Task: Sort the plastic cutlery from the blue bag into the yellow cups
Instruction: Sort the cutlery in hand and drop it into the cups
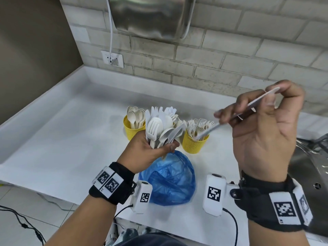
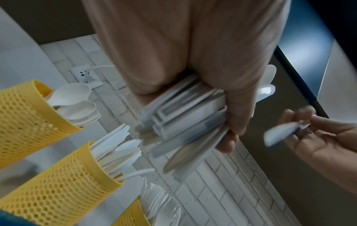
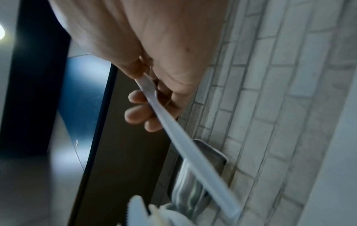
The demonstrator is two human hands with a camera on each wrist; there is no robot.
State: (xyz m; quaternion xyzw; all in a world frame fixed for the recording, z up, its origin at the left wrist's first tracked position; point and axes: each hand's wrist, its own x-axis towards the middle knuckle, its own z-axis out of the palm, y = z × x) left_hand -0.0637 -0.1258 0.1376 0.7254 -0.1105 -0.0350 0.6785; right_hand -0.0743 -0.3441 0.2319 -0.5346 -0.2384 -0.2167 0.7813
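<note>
My left hand [image 1: 159, 148] grips a thick bundle of white plastic cutlery [image 1: 160, 128] upright above the crumpled blue bag [image 1: 168, 178]. In the left wrist view the same hand [image 2: 222, 107] wraps the bundle's handles [image 2: 183, 122]. My right hand [image 1: 252, 107], raised at the right, pinches one white utensil [image 1: 230, 118] that slants down to the yellow cup of forks [image 1: 194, 144]; its kind I cannot tell. The right wrist view shows its long handle [image 3: 179, 134]. A yellow cup of spoons [image 1: 130, 129] stands left. The knife cup [image 2: 63, 186] is hidden behind the bundle in the head view.
The white counter [image 1: 71, 130] meets a brick-tile wall with a steel dispenser [image 1: 150, 16] and an outlet [image 1: 112, 59] holding a white cable. A steel sink [image 1: 312, 166] lies at the right. Black cables run over the floor at lower left.
</note>
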